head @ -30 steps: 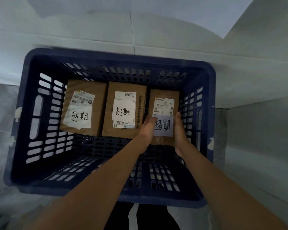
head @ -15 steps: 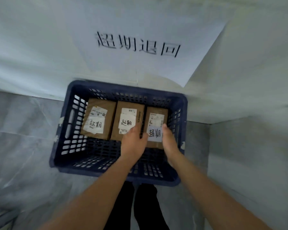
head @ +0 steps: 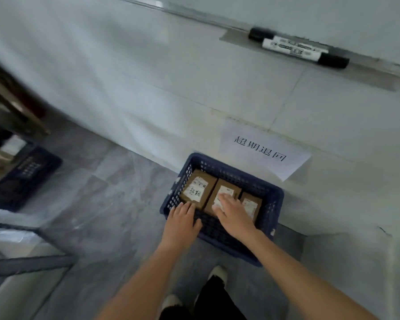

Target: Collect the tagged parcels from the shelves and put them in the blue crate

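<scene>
The blue crate (head: 271, 204) stands on the floor against the wall, far below me. Three brown tagged parcels lie side by side along its far wall: the left parcel (head: 198, 191), the middle parcel (head: 226, 191) and the right parcel (head: 252, 205), each with a white handwritten tag. My left hand (head: 181, 221) hovers above the crate's near left corner, fingers spread and empty. My right hand (head: 234, 213) hangs flat over the middle and right parcels, fingers apart, holding nothing and partly hiding both.
A paper sign (head: 262, 150) with handwritten characters is stuck on the wall behind the crate. Two markers (head: 298, 50) lie on a ledge higher up. A second blue crate (head: 23, 179) sits at the left by shelving. A metal frame (head: 28, 262) crosses the lower left.
Both hands have let go of the right parcel, which now rests in the crate. They have lifted up and apart, and my view has risen far above the crate and swung left.
</scene>
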`<control>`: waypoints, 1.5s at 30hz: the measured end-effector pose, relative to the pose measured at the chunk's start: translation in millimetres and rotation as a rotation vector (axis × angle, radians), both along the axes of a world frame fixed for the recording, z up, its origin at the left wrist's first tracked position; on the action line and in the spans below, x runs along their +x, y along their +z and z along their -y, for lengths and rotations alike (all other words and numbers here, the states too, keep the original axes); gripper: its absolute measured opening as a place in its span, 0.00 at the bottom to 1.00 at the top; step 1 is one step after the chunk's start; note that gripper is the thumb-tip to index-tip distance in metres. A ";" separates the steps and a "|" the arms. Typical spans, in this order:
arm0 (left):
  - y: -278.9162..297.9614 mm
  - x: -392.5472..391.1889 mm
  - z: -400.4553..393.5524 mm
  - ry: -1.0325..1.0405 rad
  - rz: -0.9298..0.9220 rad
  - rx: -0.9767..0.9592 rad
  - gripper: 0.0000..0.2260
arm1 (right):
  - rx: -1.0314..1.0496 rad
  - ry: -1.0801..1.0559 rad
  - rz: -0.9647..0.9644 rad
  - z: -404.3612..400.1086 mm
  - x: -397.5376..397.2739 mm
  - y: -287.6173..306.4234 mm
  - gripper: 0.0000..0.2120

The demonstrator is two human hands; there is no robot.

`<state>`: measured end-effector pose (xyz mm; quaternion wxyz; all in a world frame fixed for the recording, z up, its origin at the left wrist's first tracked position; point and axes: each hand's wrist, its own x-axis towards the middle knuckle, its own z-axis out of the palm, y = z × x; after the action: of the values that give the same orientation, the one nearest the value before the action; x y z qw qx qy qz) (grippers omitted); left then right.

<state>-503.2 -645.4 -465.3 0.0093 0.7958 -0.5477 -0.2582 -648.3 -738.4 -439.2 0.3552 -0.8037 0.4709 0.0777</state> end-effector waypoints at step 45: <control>151.5 73.4 -838.0 1.977 0.463 0.145 0.25 | -0.215 2.047 0.252 -803.5 391.7 111.2 0.27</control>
<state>-429.8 192.5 -313.8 0.0641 0.9211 0.3840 -0.0070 -256.6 65.1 -328.0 0.0922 -0.8491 -0.4734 0.2155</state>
